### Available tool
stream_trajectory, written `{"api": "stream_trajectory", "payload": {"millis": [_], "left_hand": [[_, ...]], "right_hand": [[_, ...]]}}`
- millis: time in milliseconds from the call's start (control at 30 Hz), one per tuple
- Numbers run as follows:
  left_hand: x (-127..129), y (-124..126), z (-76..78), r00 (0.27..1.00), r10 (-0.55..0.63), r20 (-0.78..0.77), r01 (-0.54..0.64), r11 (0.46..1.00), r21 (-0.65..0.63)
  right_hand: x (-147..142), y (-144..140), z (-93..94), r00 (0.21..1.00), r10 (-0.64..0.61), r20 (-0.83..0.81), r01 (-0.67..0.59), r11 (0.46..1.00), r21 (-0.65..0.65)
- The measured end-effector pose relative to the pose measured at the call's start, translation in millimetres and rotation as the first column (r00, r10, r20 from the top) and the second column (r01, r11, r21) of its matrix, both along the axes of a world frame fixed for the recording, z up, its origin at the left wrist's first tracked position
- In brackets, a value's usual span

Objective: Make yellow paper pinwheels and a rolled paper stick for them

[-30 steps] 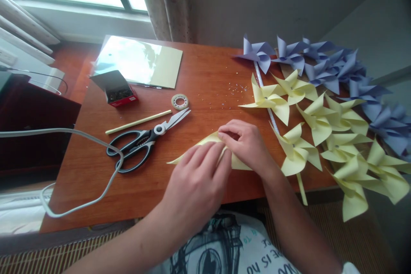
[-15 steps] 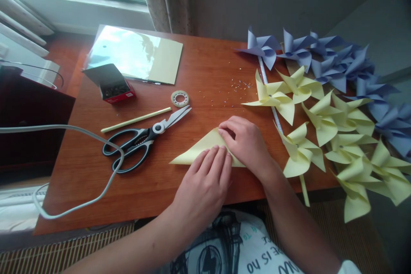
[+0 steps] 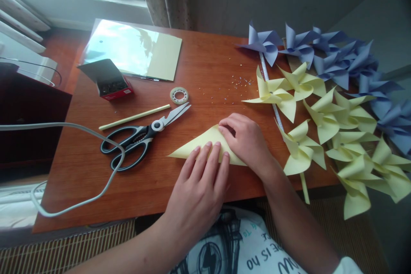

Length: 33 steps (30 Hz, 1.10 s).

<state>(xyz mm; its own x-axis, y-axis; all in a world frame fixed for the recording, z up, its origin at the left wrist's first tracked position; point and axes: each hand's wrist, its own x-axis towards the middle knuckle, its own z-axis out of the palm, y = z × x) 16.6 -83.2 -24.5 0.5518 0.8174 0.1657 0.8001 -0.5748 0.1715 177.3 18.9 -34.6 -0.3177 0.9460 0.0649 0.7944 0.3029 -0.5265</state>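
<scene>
The pale yellow paper folded into a flat triangle (image 3: 199,145) is pressed on the brown wooden table (image 3: 205,72) by the flat, spread left hand (image 3: 201,188), its top corner pinched by the right hand (image 3: 245,139), so the crease could be spoiled if the layers are allowed to slide.

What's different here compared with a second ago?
The left hand has slid back toward the person, uncovering more of the folded yellow paper; only its fingertips now press the near edge. The right hand stays on the top corner. Scissors, tape roll and pinwheels lie as before.
</scene>
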Motion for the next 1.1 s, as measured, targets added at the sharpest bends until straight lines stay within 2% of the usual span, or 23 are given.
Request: {"api": "stream_trajectory", "payload": {"millis": [333,1100], "left_hand": [[1.2,-3.8,-4.2,0.999,0.031,-0.011,-0.032,0.994,-0.104],[2.0,-3.3,-3.7,0.999,0.026,-0.02,-0.028,0.994,-0.109]], "right_hand": [[0.1,1.1,-1.7,1.0,0.001,0.031,-0.001,1.0,0.014],[0.1,2.5,0.8,1.0,-0.003,-0.001,0.003,1.0,-0.025]]}}
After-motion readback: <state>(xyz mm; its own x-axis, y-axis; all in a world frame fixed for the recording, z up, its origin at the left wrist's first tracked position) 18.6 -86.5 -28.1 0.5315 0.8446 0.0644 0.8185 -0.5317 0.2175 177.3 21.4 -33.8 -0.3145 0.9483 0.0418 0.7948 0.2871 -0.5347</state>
